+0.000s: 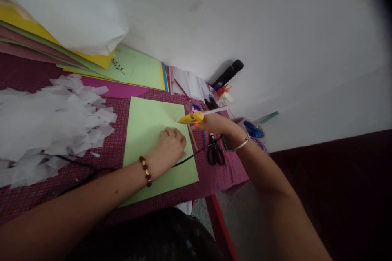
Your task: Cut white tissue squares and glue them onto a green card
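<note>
My left hand [168, 149] rests on a light green sheet of paper [143, 130], its fingers bent and slightly apart, holding nothing that I can see. In my right hand [216, 123] is a yellow glue gun [190, 118] with a small red light glowing on it. Its nozzle points left, just above the sheet and beyond my left fingertips. A whitish glue stick [216, 111] sticks out of the gun's back. The black cord [196, 154] runs down from the right hand across the sheet and passes by my left hand.
White paper pieces [52, 122] are heaped on the left of the checked cloth [118, 138]. Coloured sheets [143, 69] lie behind. Black-handled scissors [216, 155] and a brown stick [192, 136] are right of the green sheet. A white wall [275, 49] stands behind.
</note>
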Action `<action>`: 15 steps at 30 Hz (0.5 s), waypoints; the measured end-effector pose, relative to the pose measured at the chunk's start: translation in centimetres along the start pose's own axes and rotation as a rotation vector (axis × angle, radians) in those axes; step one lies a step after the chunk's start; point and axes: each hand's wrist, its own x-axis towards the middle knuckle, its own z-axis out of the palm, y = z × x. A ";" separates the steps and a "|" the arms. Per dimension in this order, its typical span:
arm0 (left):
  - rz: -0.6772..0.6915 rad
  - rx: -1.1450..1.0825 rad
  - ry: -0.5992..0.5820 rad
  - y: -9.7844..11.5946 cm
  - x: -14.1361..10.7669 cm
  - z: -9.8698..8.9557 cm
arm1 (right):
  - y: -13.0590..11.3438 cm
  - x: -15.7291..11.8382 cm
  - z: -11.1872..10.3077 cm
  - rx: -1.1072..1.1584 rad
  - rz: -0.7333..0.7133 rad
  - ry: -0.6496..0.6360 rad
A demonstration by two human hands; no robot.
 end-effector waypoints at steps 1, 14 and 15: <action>0.002 0.004 0.002 0.0 0.0 0.0 | -0.2 0.0 -0.3 0.114 0.037 0.025; -0.018 0.023 -0.017 0.3 0.0 0.1 | 1.3 -2.0 6.1 0.645 0.324 0.309; -0.021 0.023 -0.021 0.3 0.0 0.2 | 1.4 -2.1 6.2 0.626 0.334 0.314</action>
